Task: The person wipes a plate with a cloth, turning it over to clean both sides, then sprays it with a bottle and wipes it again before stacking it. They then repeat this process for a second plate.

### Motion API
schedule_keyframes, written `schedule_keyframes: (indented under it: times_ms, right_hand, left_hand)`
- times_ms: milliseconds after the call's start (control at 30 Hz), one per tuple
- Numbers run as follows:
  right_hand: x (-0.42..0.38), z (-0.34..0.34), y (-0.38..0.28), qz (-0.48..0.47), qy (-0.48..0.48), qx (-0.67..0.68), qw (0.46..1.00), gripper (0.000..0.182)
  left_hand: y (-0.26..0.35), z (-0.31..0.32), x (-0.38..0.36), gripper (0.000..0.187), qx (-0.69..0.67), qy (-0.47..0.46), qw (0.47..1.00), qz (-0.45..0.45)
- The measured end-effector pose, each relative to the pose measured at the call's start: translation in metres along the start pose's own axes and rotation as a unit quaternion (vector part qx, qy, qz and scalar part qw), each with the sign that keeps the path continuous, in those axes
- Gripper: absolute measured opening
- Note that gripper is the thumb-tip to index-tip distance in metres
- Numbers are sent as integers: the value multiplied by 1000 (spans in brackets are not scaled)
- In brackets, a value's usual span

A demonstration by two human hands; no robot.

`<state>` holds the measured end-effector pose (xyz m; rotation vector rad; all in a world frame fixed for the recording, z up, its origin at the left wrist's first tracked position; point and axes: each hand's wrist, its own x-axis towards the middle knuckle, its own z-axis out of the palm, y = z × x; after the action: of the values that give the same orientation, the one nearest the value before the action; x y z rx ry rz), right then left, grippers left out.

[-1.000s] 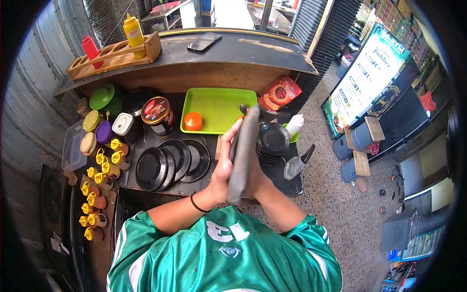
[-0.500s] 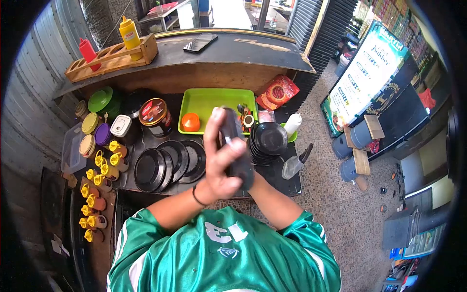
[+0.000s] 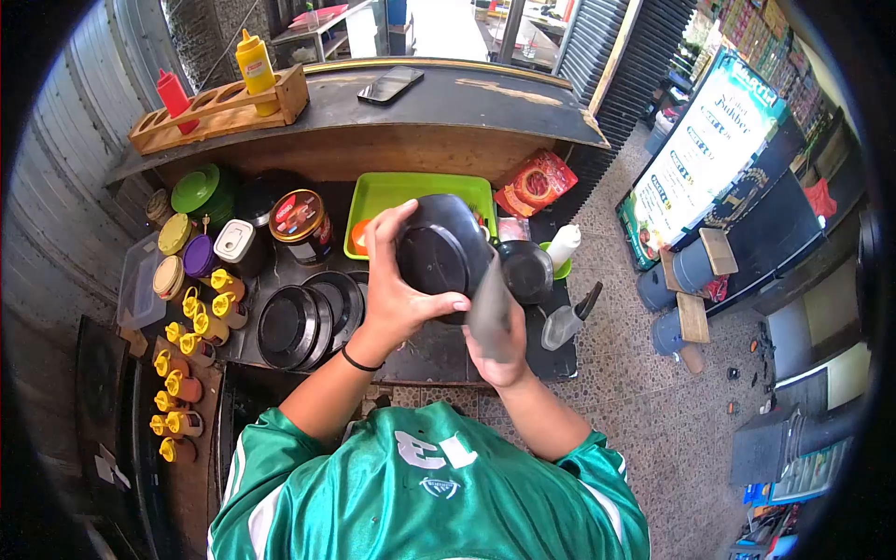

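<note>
My left hand [image 3: 394, 308] grips a black plate [image 3: 435, 259] by its left edge, thumb over the near rim. Its face is tilted up toward me. At the plate's right edge, my right hand [image 3: 504, 362] is closed on a grey cloth [image 3: 491, 313], which is smeared by motion. Below and left of the held plate, several black plates [image 3: 287, 327] overlap on the dark table. A stack of black plates [image 3: 527, 273] stands just right of my hands. Behind the held plate lies a green tray [image 3: 425, 184], with an orange item [image 3: 359, 235] partly hidden in it.
Yellow-capped sauce bottles [image 3: 211, 327], jars and a brown tub [image 3: 301, 227] crowd the left side. A white squeeze bottle [image 3: 563, 245] and a clear scoop-like item with a dark handle [image 3: 563, 327] are at the right. A phone [image 3: 390, 84] rests on the raised shelf [image 3: 439, 112].
The plate has turned from edge-on to face me. My right hand has moved right and down, away from my left, and the grey cloth now shows in it.
</note>
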<state>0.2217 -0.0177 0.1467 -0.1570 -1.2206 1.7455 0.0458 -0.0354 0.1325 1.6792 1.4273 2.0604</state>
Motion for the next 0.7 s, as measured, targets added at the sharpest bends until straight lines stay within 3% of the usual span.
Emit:
schedule_keyframes:
  times_ms: [33, 100, 167, 233, 267, 300, 367, 433, 500, 533, 567, 633, 667, 700]
  right_hand:
    - [-7, -4, 0, 6, 31, -92, 995, 74]
    - [-2, -4, 7, -77, 115, -122, 983, 64]
    - [5, -3, 8, -132, 166, -72, 975, 54]
    - [9, -14, 17, -134, 173, -73, 973, 45]
    - [11, -22, 28, -128, 187, -150, 962, 46]
    - [11, -28, 35, -123, 200, -225, 946, 46]
    - [11, -14, 25, -147, 203, -265, 931, 48]
    - [18, -22, 29, -284, 112, -432, 848, 61]
    - [19, -17, 24, -293, 76, -472, 828, 66]
    - [19, -14, 20, -304, 41, -509, 804, 70]
    - [16, -21, 22, -272, -10, -583, 766, 79]
    - [15, -7, 19, -217, -62, -561, 796, 81]
    - [12, 1, 19, -222, -81, -547, 803, 79]
    - [8, 6, 20, -216, -88, -528, 816, 76]
  left_hand:
    - [3, 0, 1, 127, 6, 7, 1000, 9]
    - [15, 11, -3, 106, -167, 84, 979, -82]
    - [22, 4, -3, 62, -284, 118, 938, -160]
    - [23, 1, -4, 54, -442, 126, 849, -260]
    - [25, 4, -7, 52, -458, 118, 842, -258]
    - [29, 4, -8, 52, -459, 120, 842, -256]
    - [42, 2, -4, 54, -571, 98, 749, -320]
    - [45, -2, -4, 61, -582, 90, 737, -332]
    - [42, -7, -12, 67, -700, -6, 631, -336]
    - [41, -6, -15, 83, -685, -21, 652, -325]
    - [42, -4, -16, 83, -685, -19, 653, -324]
    - [46, 4, -15, 99, -656, -1, 690, -306]
    - [50, 4, -17, 109, -614, -5, 710, -344]
    - [51, 4, -19, 109, -615, -4, 710, -343]
